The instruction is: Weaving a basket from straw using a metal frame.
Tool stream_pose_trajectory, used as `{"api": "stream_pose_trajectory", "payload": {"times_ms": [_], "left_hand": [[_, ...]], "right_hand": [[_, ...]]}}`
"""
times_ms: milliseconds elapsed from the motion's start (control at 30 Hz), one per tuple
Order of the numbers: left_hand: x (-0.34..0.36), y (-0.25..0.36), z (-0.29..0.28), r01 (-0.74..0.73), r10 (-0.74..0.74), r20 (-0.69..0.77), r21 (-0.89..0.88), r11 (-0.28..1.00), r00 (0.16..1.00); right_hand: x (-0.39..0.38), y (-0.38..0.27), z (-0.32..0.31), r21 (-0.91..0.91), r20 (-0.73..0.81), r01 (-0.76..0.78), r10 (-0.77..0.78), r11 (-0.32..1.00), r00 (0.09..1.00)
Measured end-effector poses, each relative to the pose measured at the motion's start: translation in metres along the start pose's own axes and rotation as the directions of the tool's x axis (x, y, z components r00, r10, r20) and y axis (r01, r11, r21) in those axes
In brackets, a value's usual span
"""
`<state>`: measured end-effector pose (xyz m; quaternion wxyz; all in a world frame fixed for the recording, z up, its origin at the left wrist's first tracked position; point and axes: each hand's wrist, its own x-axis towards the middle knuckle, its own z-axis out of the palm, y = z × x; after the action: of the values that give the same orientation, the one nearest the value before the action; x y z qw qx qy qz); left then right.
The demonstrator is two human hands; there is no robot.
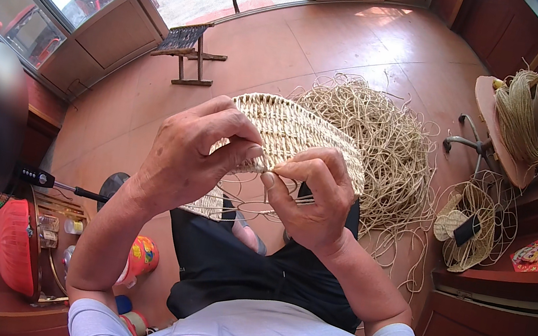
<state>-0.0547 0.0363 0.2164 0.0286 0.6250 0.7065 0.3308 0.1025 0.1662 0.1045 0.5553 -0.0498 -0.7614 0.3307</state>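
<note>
Pinching the near edge of a pale woven straw mat (292, 129) held above the lap, the left hand (190, 155) meets the right hand (313, 200), which nips a thin cord at the same edge, with a loose cord heap (386, 141) on the floor beyond.

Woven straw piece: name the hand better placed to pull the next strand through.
Probably the right hand: its fingertips pinch a strand at the woven straw piece edge, while the left hand steadies it.

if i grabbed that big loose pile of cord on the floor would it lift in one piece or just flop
Likely flop: the cord pile is thin, loose loops, with strands trailing over the floor. Probably light, as gaps show between strands. It looks tangled, so it may drag along in a clump and snag.
</note>
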Motion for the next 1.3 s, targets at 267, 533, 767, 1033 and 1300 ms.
{"api": "stream_pose_trajectory", "payload": {"times_ms": [267,533,767,1033,1300], "left_hand": [[0.013,0.0,0.002,0.124,-0.115,0.111,-0.08,0.989,0.987],[0.009,-0.003,0.004,0.225,-0.205,0.118,-0.203,0.953,0.972],[0.01,-0.003,0.0,0.244,-0.227,0.105,-0.206,0.948,0.968],[0.009,-0.011,0.009,0.195,-0.193,0.024,-0.159,0.968,0.981],[-0.023,-0.006,0.004,-0.182,0.211,-0.163,0.18,0.967,0.964]], "right_hand": [[-0.002,-0.005,-0.01,0.027,0.054,-0.065,0.063,0.998,0.997],[-0.003,-0.004,-0.014,0.021,0.097,-0.077,0.075,0.997,0.992],[-0.001,0.0,-0.016,0.003,0.114,0.028,-0.028,1.0,0.993],[0.003,0.0,-0.016,-0.01,0.138,0.099,-0.097,0.995,0.986],[0.009,0.002,-0.016,-0.027,0.131,0.121,-0.117,0.992,0.985]]}}
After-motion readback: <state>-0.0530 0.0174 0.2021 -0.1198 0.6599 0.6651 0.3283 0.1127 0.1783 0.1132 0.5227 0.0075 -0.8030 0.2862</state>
